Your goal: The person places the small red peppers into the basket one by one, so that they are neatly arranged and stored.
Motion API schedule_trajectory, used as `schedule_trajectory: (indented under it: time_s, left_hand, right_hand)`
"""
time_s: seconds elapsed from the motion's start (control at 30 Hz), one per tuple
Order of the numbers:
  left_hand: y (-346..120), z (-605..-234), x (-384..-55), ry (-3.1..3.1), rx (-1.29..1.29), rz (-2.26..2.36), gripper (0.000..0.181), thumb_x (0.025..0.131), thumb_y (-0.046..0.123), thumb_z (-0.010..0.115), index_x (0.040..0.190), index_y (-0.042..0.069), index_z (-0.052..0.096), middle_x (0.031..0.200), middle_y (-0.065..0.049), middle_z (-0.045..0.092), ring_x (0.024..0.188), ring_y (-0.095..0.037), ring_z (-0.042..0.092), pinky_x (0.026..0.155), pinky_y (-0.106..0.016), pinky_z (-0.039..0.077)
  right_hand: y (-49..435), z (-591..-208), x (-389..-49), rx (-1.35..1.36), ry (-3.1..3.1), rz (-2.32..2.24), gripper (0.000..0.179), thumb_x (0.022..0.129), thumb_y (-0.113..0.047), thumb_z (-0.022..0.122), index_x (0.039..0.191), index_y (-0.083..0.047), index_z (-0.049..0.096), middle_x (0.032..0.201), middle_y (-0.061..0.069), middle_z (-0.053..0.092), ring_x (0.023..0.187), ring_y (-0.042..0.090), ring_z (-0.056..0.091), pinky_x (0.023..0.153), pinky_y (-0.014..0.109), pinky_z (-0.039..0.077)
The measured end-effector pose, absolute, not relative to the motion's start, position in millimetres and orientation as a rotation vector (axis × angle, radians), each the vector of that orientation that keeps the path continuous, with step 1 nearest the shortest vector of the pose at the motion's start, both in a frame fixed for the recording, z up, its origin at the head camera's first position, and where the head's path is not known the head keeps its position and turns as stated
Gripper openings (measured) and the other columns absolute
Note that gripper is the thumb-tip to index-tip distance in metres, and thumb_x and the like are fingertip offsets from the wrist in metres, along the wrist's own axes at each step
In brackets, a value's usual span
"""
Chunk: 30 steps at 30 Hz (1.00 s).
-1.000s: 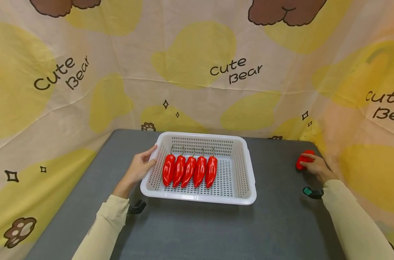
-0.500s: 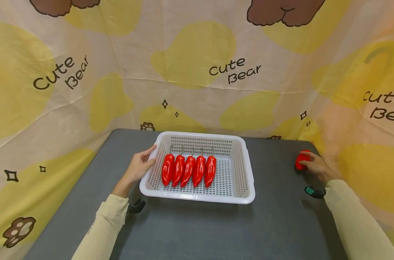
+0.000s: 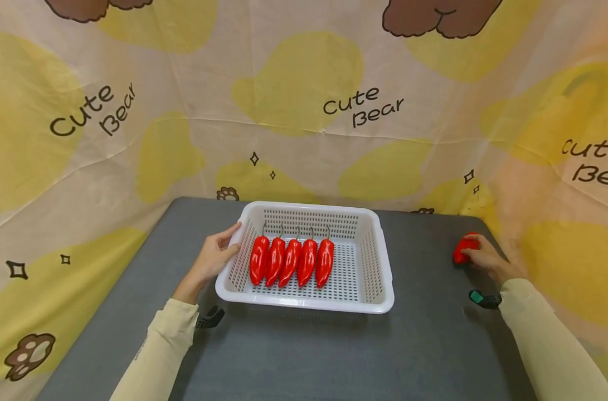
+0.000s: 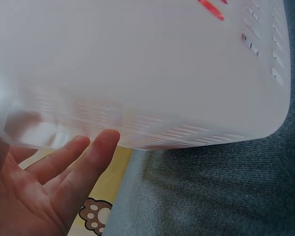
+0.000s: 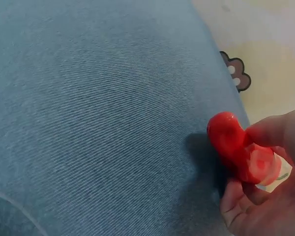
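A white perforated plastic basket (image 3: 304,303) sits on the dark grey table, several glossy red peppers (image 3: 291,262) lined up side by side in its left half, stems toward the back. My left hand (image 3: 214,257) grips the basket's left rim; in the left wrist view the fingers (image 4: 101,147) bear against the outside of its wall. Far to the right, my right hand (image 3: 486,259) holds another red pepper (image 3: 465,250) between thumb and fingers, close over the table. The right wrist view shows this pepper (image 5: 231,142) curved, its stem end partly hidden by the hand.
The dark grey table (image 3: 304,356) runs up to a yellow and cream printed cloth (image 3: 293,83) at the back and both sides. A black strap end (image 3: 210,317) hangs below the left wrist, and one with a green patch (image 3: 476,296) below the right.
My right hand and its pepper have shifted slightly left. My left hand stays on the basket rim, and the peppers inside keep their places.
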<state>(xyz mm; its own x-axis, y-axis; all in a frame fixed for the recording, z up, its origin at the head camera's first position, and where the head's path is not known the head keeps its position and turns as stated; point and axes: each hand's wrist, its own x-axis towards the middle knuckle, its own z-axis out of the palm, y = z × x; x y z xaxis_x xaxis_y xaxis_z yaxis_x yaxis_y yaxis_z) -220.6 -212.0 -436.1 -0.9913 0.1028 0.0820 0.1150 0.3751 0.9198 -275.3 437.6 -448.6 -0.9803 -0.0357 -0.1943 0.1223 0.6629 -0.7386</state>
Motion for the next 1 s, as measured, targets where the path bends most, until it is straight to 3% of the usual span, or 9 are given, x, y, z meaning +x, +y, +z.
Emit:
schedule_trajectory:
  time_s: [0.2,0.37,0.47,0.83,1.0]
  left_hand:
    - [-211.2,-435.9,-221.2,-2.592,-0.209,-1.742,0.058,0.1,0.004,0.053,0.156,0.007,0.038,0.151,-0.029,0.048,0.125,-0.046,0.059,0.087,-0.042,0.063]
    - [-211.8,-435.8,-221.0,-2.598,-0.2,-1.74,0.058,0.1,0.005,0.053,0.156,0.008,0.037,0.151,-0.028,0.047,0.127,-0.046,0.058,0.087,-0.041,0.063]
    - [-212.3,-435.9,-220.4,-2.6,-0.192,-1.738,0.058,0.1,0.005,0.053,0.156,0.008,0.037,0.152,-0.028,0.047,0.129,-0.046,0.057,0.088,-0.042,0.062]
    - [-213.4,-437.4,-221.6,-2.61,-0.185,-1.734,0.058,0.1,0.006,0.053,0.156,0.009,0.037,0.153,-0.027,0.046,0.13,-0.044,0.056,0.09,-0.046,0.061]
    - [-214.2,-437.3,-220.8,-2.587,-0.203,-1.749,0.059,0.1,0.004,0.053,0.156,0.008,0.037,0.152,-0.028,0.046,0.13,-0.045,0.056,0.088,-0.043,0.062]
  right_hand:
    - [436.8,-455.4,-277.9,-0.018,2.847,-1.047,0.047,0.099,-0.003,0.046,0.138,0.018,0.031,0.124,0.045,0.041,0.101,0.049,0.048,0.078,0.038,0.044]
    - [437.1,-457.9,-279.2,-0.024,2.849,-1.014,0.05,0.099,-0.003,0.046,0.141,0.018,0.029,0.133,0.047,0.037,0.116,0.056,0.041,0.093,0.057,0.041]
    - [437.0,-457.9,-278.5,-0.029,2.847,-1.011,0.052,0.098,-0.004,0.048,0.142,0.018,0.029,0.134,0.047,0.037,0.117,0.056,0.042,0.095,0.059,0.04]
    - [436.6,-453.8,-276.1,-0.047,2.842,-0.99,0.053,0.101,-0.008,0.049,0.144,0.016,0.029,0.137,0.045,0.036,0.113,0.052,0.044,0.085,0.04,0.047]
    - [435.0,-450.9,-273.8,-0.065,2.848,-1.009,0.051,0.102,-0.008,0.049,0.144,0.016,0.03,0.133,0.044,0.039,0.105,0.048,0.048,0.071,0.024,0.047]
